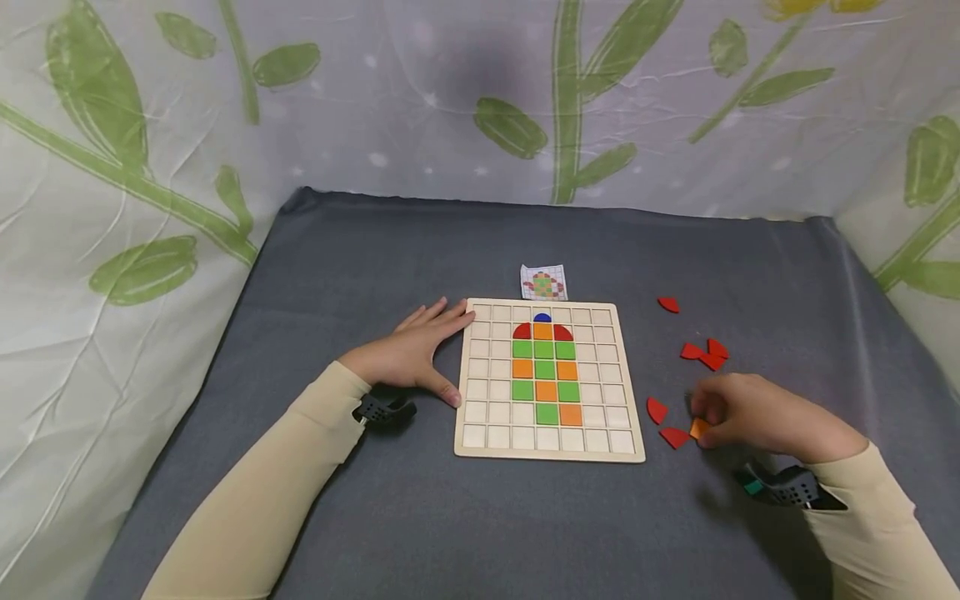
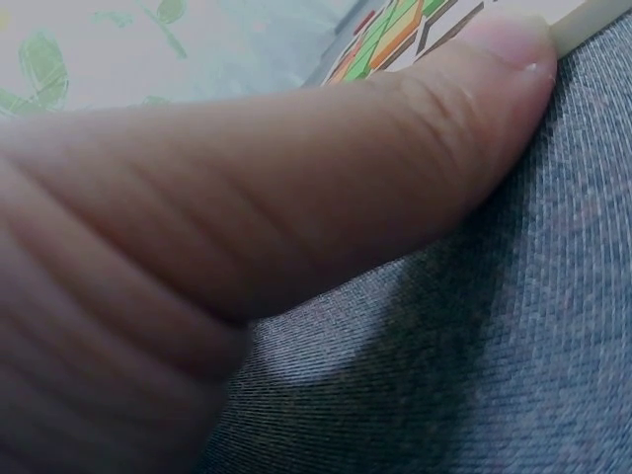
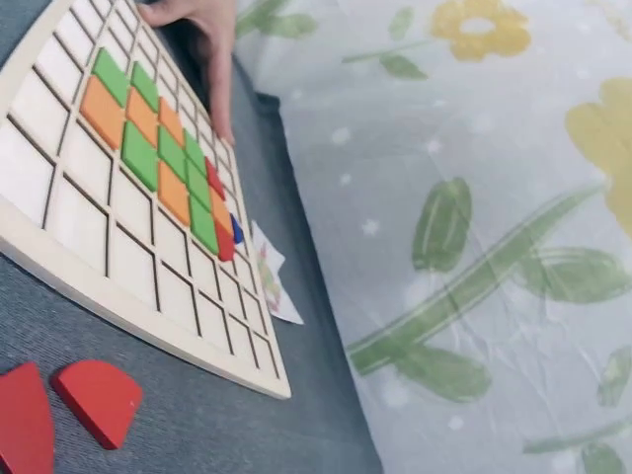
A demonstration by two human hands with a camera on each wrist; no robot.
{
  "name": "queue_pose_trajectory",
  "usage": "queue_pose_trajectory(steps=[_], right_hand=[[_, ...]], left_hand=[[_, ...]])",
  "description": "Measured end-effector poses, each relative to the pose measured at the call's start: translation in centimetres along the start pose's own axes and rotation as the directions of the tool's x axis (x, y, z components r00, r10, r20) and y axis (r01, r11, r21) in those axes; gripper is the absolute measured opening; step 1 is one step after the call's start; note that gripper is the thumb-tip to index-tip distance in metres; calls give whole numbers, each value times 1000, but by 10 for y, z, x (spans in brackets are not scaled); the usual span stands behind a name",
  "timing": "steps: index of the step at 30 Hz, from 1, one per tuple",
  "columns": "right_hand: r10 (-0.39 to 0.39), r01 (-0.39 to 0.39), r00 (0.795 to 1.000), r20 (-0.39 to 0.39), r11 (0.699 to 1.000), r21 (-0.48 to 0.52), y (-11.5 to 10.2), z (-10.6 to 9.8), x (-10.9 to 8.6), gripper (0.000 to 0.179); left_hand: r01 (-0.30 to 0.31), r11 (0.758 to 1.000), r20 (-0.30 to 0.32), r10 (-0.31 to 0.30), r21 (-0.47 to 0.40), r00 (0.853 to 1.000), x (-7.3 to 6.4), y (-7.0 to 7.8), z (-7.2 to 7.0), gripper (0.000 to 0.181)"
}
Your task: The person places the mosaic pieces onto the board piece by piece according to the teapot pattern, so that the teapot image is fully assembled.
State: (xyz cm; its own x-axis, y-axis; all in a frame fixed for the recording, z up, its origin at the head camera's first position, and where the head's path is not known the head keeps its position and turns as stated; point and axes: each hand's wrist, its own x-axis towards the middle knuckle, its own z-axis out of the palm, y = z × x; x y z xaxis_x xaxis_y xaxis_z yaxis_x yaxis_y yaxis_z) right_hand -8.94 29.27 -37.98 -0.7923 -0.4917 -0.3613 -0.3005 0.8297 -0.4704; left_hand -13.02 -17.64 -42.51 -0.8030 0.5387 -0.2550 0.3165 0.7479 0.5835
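Observation:
A wooden grid board (image 1: 550,456) lies on the cloth, its middle cells filled with green and orange square tiles (image 1: 544,368). Near its top sit two red quarter-round tiles (image 1: 522,332) and a blue half-round tile (image 1: 542,317). My left hand (image 1: 411,347) rests at the board's left side with fingers spread, thumb and fingertips touching the rim; the left wrist view shows the thumb (image 2: 395,168) against the edge. To the right of the board, my right hand (image 1: 757,415) pinches an orange square tile (image 1: 699,428) low over the cloth. The right wrist view does not show this hand.
A small printed pattern card (image 1: 543,284) lies behind the board. Loose red quarter-round pieces (image 1: 674,437) are near my right hand, with several more red pieces (image 1: 692,351) behind it. Grey cloth (image 1: 420,517) covers the table; patterned curtains (image 1: 420,100) hang behind and beside it.

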Motion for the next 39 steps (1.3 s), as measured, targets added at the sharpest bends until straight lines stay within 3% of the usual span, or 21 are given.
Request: queue_pose_trajectory(steps=[18,27,39], right_hand=[[-59,60,998,28,997,-54,-26,-6,12,19],[-136,141,988,68,987,-77,-69,-19,28,18],[-290,304,947,140,948,-93,-120,-11,73,13]], left_hand=[[-3,1000,6,3,8,1000,0,-1,0,135],[5,1000,5,-5,11,1000,1,0,-1,135],[-4,1000,0,4,5,1000,-1,1,-1,134]])
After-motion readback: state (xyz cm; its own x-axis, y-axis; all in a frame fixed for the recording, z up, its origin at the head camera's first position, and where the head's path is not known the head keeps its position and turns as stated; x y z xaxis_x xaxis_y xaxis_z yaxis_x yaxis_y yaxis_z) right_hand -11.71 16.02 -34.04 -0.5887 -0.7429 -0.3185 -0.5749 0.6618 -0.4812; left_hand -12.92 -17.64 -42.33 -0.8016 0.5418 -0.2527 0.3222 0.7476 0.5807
